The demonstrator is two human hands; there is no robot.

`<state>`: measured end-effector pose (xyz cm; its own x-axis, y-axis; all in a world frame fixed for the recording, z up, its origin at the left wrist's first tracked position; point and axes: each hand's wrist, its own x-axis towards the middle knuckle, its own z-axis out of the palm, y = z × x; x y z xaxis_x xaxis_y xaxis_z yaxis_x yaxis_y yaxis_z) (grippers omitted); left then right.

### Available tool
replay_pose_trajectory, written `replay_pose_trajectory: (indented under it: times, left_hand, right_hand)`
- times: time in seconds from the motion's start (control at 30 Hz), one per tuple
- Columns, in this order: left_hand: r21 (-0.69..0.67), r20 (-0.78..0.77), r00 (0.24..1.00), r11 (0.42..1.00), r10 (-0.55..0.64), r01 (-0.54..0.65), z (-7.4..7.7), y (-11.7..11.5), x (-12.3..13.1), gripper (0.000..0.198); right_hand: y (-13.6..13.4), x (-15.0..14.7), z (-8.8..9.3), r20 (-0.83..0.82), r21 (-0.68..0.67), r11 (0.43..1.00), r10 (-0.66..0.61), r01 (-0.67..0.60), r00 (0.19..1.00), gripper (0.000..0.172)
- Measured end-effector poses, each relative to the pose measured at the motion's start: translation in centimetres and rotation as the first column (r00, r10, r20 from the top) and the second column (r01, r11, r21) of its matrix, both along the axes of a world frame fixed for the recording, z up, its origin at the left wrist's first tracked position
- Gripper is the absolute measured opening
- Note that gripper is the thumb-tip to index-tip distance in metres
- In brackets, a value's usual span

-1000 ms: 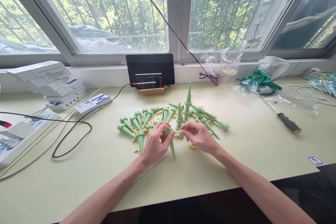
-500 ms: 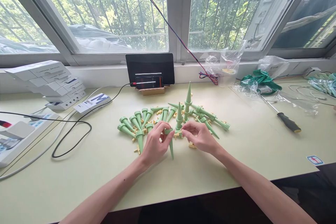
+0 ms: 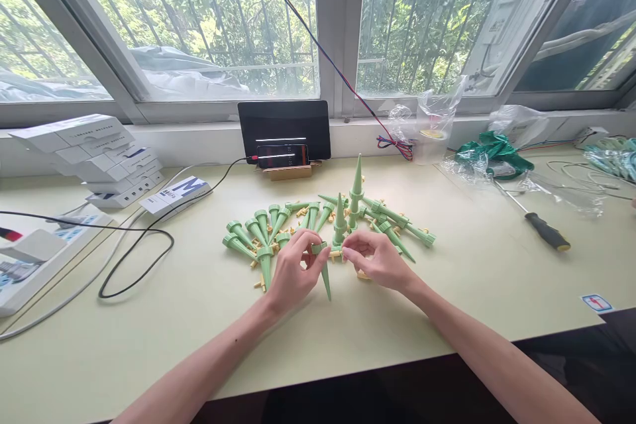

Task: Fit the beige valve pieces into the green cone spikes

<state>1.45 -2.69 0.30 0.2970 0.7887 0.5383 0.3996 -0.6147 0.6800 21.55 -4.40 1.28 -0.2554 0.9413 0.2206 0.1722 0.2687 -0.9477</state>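
Note:
My left hand [image 3: 297, 265] pinches a green plastic watering spike [image 3: 325, 278] near its collar, with the pointed end tilted down toward the table. A small yellow valve [image 3: 336, 253] sits beside the collar, between my two hands. The fingertips of my right hand [image 3: 375, 257] are closed at the valve's right end; they partly hide it. Just behind my hands, two green spikes stand point up, a shorter one [image 3: 339, 218] and a taller one [image 3: 357, 179]. More green spikes [image 3: 256, 230] with yellow valves lie spread to the left, and several others [image 3: 397, 228] to the right.
A phone [image 3: 282, 156] leans against a dark tablet [image 3: 318, 126] at the back. White boxes [image 3: 79, 146], a power strip [image 3: 54, 258] and a looping black cable [image 3: 171, 238] occupy the left. A screwdriver [image 3: 545, 230] lies at right, near green plastic wrapping [image 3: 497, 154].
The tip of the held spike has swung slightly to the right. My right fingertips have shifted a little at the yellow valve, while both arms stay nearly in place.

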Motion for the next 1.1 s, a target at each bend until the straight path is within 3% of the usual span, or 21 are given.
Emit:
replay_pose_trajectory:
  times: [0.43, 1.1]
  left_hand:
    - [-0.009, -0.004, 1.000, 1.000, 0.000, 0.000, 0.11, -0.22, -0.11, 0.013]
    - [-0.050, 0.000, 1.000, 0.999, -0.003, 0.003, 0.21, -0.07, -0.05, 0.016]
  right_hand:
    - [0.07, 0.10, -0.37, -0.017, -0.023, 0.999, 0.046, -0.046, 0.999, 0.028]
    - [0.26, 0.11, -0.94, 0.045, 0.007, 1.000, 0.028, -0.029, 0.999, 0.029]
